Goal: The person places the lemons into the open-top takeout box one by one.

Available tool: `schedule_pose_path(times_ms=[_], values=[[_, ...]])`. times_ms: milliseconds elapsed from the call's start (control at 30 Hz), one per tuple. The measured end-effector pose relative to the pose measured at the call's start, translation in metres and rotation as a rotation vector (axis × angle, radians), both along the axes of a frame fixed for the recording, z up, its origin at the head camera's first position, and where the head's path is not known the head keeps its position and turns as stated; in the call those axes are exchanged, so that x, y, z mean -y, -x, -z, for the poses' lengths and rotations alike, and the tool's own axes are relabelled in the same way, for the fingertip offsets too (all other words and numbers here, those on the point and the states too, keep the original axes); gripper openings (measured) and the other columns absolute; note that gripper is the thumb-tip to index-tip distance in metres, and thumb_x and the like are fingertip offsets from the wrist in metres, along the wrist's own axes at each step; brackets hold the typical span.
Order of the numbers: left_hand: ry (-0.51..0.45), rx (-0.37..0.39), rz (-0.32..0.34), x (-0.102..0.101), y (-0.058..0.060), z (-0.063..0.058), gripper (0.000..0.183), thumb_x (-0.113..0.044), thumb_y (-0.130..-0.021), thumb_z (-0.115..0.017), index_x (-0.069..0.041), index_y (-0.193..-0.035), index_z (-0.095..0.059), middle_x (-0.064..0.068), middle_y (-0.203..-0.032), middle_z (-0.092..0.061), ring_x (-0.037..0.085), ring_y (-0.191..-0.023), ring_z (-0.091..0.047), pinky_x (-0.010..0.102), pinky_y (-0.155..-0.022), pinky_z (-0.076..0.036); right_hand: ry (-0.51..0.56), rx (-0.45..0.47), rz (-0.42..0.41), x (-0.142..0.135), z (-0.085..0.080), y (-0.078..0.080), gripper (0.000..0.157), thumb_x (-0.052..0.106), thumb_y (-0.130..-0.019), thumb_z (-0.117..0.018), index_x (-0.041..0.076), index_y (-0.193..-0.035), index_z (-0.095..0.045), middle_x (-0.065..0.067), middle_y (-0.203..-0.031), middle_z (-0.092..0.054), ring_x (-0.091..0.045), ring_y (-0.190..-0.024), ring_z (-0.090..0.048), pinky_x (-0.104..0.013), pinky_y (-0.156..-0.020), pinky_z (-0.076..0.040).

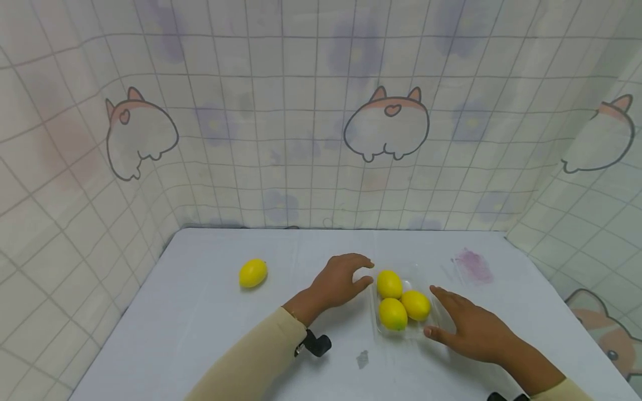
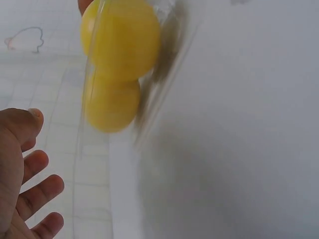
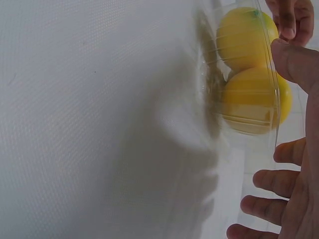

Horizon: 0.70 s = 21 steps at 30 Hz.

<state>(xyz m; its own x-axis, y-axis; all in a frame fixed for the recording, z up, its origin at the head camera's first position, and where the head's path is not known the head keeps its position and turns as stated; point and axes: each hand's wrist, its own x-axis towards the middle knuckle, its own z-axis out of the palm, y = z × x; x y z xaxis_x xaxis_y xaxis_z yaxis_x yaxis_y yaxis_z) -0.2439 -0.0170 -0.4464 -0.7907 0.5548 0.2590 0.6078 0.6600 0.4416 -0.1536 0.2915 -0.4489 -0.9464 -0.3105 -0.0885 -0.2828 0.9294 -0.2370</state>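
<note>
Three yellow lemons (image 1: 393,314) lie together in a clear plastic box (image 1: 375,314) on the table. My left hand (image 1: 337,283) hovers at the box's left side, thumb and fingers spread apart and holding nothing. On the other side is my right hand (image 1: 473,329), its fingers extended and its thumb close to the rim. Whether the right thumb touches the box (image 3: 212,79), I cannot tell. In the left wrist view a gap shows between the left fingers (image 2: 42,191) and the box. One more lemon (image 1: 253,273) lies alone at the table's left.
The white table (image 1: 200,334) bears a pink stain (image 1: 473,265) at the right and a small grey patch (image 1: 362,359) in front of the box. A checked curtain (image 1: 301,139) with animal drawings encloses the back and sides.
</note>
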Motion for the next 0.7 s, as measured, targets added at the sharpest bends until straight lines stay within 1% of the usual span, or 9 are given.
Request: schedule_pose_path(times_ms=[133,367,567,700], values=[[-0.015,-0.012,-0.022,0.023,-0.001,-0.001,0.037,-0.034,-0.102,-0.066,-0.018,-0.135,-0.065,-0.004,-0.139,-0.062,0.014,-0.132,-0.054,0.037,-0.113,-0.041,0.008,0.007,-0.002,0.001,-0.003,-0.001,0.102,0.080,-0.087,-0.055,0.011,-0.159,-0.034,-0.022,-0.153,-0.046,-0.047,-0.132,-0.050,-0.069,-0.093,-0.048],[-0.021,0.015,-0.075,0.059,-0.004,-0.007,0.042,-0.035,-0.101,-0.067,-0.018,-0.139,-0.062,-0.004,-0.142,-0.060,0.016,-0.135,-0.051,0.041,-0.114,-0.040,-0.006,0.017,0.000,0.001,-0.006,-0.001,0.104,0.080,-0.086,-0.055,0.010,-0.159,-0.033,-0.024,-0.153,-0.045,-0.048,-0.132,-0.049,-0.070,-0.093,-0.047],[-0.046,0.042,-0.119,0.086,-0.009,-0.017,0.043,-0.033,-0.100,-0.069,-0.017,-0.140,-0.062,-0.002,-0.143,-0.059,0.020,-0.136,-0.050,0.043,-0.114,-0.039,-0.020,0.008,-0.006,0.001,-0.006,0.000,0.105,0.081,-0.086,-0.054,0.009,-0.159,-0.033,-0.024,-0.153,-0.045,-0.049,-0.132,-0.049,-0.070,-0.092,-0.048],[-0.046,0.026,-0.154,0.100,-0.012,-0.022,0.043,-0.032,-0.099,-0.070,-0.017,-0.139,-0.062,-0.001,-0.143,-0.060,0.021,-0.136,-0.051,0.045,-0.113,-0.040,-0.011,0.001,-0.011,0.002,-0.004,0.000,0.104,0.081,-0.086,-0.055,0.009,-0.159,-0.033,-0.024,-0.153,-0.045,-0.049,-0.132,-0.049,-0.069,-0.092,-0.048]])
